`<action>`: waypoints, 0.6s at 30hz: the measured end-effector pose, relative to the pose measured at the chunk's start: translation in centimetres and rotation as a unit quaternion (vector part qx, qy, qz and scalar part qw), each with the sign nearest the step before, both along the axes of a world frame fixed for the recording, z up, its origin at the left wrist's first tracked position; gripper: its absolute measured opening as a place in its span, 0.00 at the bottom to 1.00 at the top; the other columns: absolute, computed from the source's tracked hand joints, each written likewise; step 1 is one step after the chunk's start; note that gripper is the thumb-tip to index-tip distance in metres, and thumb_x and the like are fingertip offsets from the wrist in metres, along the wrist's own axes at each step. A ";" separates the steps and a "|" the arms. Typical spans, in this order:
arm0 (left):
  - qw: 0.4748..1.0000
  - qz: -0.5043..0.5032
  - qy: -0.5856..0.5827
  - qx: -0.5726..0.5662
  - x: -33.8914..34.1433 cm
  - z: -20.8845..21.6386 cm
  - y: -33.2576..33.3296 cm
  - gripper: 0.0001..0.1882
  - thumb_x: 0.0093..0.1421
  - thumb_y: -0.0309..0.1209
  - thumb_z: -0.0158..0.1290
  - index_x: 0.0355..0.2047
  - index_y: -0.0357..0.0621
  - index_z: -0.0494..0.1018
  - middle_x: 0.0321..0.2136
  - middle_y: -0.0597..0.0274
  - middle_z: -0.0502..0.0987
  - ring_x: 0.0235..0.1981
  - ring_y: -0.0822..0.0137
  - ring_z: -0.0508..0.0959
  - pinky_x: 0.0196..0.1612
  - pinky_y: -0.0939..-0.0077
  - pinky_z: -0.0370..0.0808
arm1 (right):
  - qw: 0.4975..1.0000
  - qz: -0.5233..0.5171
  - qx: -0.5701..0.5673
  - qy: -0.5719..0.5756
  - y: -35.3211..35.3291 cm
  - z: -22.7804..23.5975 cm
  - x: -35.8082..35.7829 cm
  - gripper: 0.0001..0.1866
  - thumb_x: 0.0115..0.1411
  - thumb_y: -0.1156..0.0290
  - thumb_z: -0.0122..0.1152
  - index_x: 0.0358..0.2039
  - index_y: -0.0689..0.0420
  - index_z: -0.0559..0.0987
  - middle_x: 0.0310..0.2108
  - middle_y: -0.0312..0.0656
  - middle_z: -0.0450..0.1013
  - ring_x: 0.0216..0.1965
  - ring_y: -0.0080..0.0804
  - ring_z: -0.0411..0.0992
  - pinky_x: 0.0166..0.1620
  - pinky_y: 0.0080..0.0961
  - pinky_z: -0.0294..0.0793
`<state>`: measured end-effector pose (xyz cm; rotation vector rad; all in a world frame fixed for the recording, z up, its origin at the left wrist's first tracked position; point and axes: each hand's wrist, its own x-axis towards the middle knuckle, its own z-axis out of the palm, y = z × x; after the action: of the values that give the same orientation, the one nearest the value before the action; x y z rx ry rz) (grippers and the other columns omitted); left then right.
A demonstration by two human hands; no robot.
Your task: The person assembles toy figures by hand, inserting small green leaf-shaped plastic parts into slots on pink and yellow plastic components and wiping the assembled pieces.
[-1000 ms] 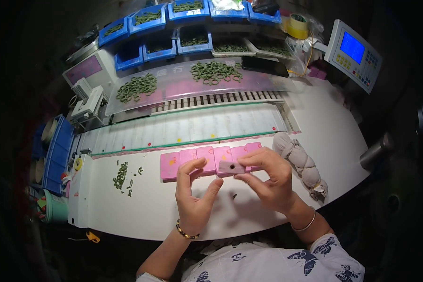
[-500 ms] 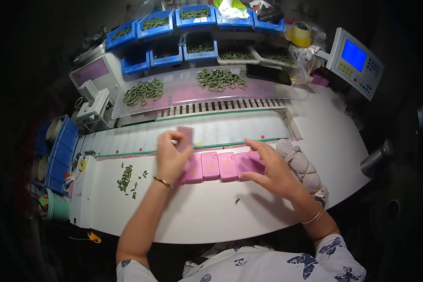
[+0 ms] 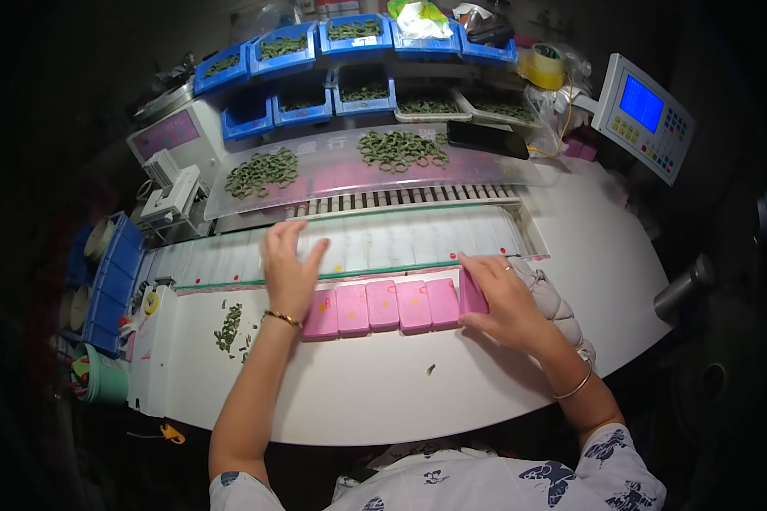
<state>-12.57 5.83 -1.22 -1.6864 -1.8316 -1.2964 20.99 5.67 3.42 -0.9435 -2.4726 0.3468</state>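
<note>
Several flat pink blocks lie side by side in a row on the white table. Above the row's left end is my left hand, thumb and fingers apart, holding nothing. The leftmost pink block rests flat just below its thumb. At the row's right end my right hand grips one more pink block, tilted up on its edge between thumb and fingers. Behind the row runs a strip of white slabs with red and yellow dots, bordered by a green edge.
Small green pieces lie on the left. A grey cloth bundle sits beside my right hand. Beyond the strip, green rings and a black phone rest on a clear sheet. Blue bins and a control panel stand behind.
My left hand has let go of the raised pink block and moved slightly left. My right hand now holds the end block tilted. The slab strip's dots have shifted left.
</note>
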 end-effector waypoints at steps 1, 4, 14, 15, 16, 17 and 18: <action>0.985 -0.090 -0.124 -0.074 2.7 1.0 -0.6 0.21 0.57 0.38 0.61 0.47 0.39 0.75 0.42 0.56 0.75 0.42 0.62 0.76 0.46 0.66 0.73 | 1.000 -0.007 -0.003 -0.003 -0.3 0.6 0.2 0.45 0.44 0.70 0.73 0.62 0.64 0.63 0.53 0.54 0.66 0.55 0.52 0.63 0.59 0.40 0.63; 0.721 -0.411 -0.492 -0.265 7.0 2.0 -2.7 0.20 0.66 0.36 0.53 0.55 0.38 0.71 0.42 0.61 0.78 0.34 0.75 0.76 0.40 0.79 0.75 | 0.992 0.047 0.039 0.110 -1.0 3.2 -1.6 0.48 0.42 0.70 0.75 0.63 0.65 0.61 0.51 0.54 0.67 0.52 0.52 0.65 0.57 0.40 0.65; 0.656 -0.499 -0.500 -0.265 11.2 4.4 -4.6 0.39 0.56 0.24 0.61 0.66 0.39 0.56 0.50 0.63 0.67 0.53 0.69 0.72 0.56 0.72 0.75 | 0.970 0.090 -0.056 0.217 -0.6 2.5 -4.0 0.43 0.44 0.62 0.76 0.59 0.61 0.65 0.50 0.50 0.66 0.52 0.46 0.65 0.53 0.35 0.68; 0.710 -0.481 -0.459 -0.233 11.3 3.9 -4.7 0.43 0.53 0.19 0.63 0.66 0.39 0.54 0.51 0.63 0.64 0.55 0.69 0.70 0.58 0.71 0.74 | 0.974 0.082 -0.085 0.194 -0.3 2.3 -4.1 0.39 0.45 0.60 0.76 0.54 0.61 0.68 0.48 0.49 0.67 0.50 0.45 0.65 0.50 0.34 0.69; 0.726 -0.481 -0.446 -0.205 11.5 3.4 -4.6 0.45 0.50 0.20 0.65 0.67 0.40 0.56 0.50 0.64 0.63 0.49 0.72 0.71 0.53 0.77 0.72 | 0.975 0.079 -0.121 0.169 -0.5 2.6 -4.7 0.31 0.47 0.57 0.74 0.45 0.61 0.72 0.42 0.47 0.69 0.45 0.43 0.68 0.46 0.34 0.69; 0.727 -0.480 -0.447 -0.205 11.3 3.2 -4.6 0.45 0.50 0.20 0.65 0.67 0.40 0.56 0.50 0.64 0.63 0.49 0.72 0.71 0.53 0.77 0.72 | 0.975 0.081 -0.123 0.169 -0.4 2.4 -4.9 0.31 0.47 0.57 0.74 0.45 0.61 0.72 0.42 0.47 0.69 0.45 0.43 0.68 0.46 0.34 0.69; 0.725 -0.494 -0.427 -0.218 11.1 3.1 -4.6 0.46 0.50 0.21 0.66 0.67 0.41 0.55 0.47 0.65 0.63 0.50 0.72 0.70 0.55 0.77 0.71 | 0.974 0.084 -0.131 0.165 -0.2 2.0 -5.0 0.30 0.47 0.57 0.74 0.44 0.61 0.72 0.40 0.46 0.69 0.43 0.43 0.68 0.45 0.35 0.69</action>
<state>-1.52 1.20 1.90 -2.8804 -1.6826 -2.5650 15.94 5.46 5.43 -0.7055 -2.2350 0.8330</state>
